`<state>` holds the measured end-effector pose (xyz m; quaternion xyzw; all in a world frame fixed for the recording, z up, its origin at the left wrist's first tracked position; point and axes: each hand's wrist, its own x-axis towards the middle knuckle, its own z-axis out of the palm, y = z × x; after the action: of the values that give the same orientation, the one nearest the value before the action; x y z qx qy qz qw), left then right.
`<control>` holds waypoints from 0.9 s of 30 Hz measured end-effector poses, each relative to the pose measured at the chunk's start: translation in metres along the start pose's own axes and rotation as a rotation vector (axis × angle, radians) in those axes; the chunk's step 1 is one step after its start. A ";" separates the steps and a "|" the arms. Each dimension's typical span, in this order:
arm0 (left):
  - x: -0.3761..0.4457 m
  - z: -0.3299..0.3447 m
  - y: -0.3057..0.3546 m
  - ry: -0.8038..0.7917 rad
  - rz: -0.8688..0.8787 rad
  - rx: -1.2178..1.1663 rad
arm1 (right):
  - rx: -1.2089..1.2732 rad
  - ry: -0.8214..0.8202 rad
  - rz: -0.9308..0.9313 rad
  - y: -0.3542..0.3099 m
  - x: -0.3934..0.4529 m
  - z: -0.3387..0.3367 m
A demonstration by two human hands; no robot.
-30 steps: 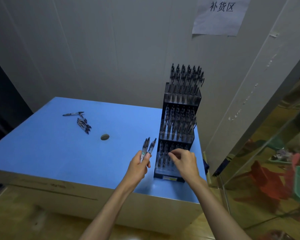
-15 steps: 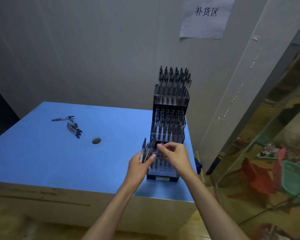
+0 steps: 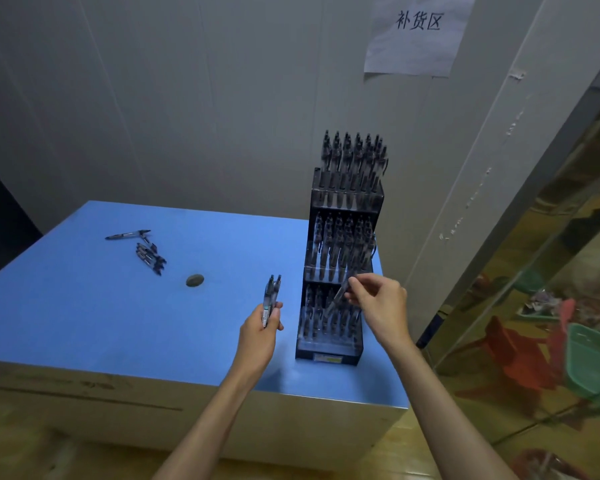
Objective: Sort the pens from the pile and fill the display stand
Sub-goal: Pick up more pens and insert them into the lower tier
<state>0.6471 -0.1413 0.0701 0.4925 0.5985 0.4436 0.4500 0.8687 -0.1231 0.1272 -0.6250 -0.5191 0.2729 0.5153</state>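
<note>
Far to the left on the blue table (image 3: 84, 306) lies the pile (image 3: 149, 255), a few pens side by side with one loose pen (image 3: 127, 234) just beyond them, and a small dark round spot (image 3: 194, 280) sits to their right. Nearer and further right, the left hand (image 3: 262, 329) has its fingers and thumb curled round a small bundle (image 3: 270, 297) of pens, held upright by the lower barrels with the clip ends standing free above the fist. Just right of it stands the stand (image 3: 340, 258), a black three-tier rack near the table's right edge, its top and middle tiers packed with upright pens and its bottom tier looking partly filled, though the slots are too dim to count. At the bottom tier the right hand (image 3: 378, 303) pinches one pen (image 3: 336, 299) near its upper end between thumb and fingertips, the barrel slanting down and left toward the slots. These pens look light, stiff and smooth-sided, so a pinch high on the barrel should steer the tip well, though smooth plastic may twist in a loose pinch. The bundle probably wants a firmer wrap, since the pens could slide against each other. The rack looks light and tall, so a sideways push might tip it.
</note>
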 end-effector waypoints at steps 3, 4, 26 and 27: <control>0.001 -0.002 -0.003 0.028 -0.001 -0.017 | -0.195 -0.018 -0.136 0.006 -0.003 0.003; 0.001 -0.002 -0.004 0.030 0.002 -0.020 | -0.229 -0.025 -0.151 0.009 -0.004 0.005; -0.004 0.008 0.006 -0.068 0.043 -0.030 | -0.431 -0.161 -0.093 0.036 -0.017 0.027; -0.005 0.009 0.007 -0.072 0.046 -0.038 | -0.435 -0.165 -0.093 0.035 -0.017 0.027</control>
<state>0.6580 -0.1444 0.0752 0.5132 0.5619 0.4470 0.4701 0.8523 -0.1265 0.0825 -0.6722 -0.6344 0.1807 0.3364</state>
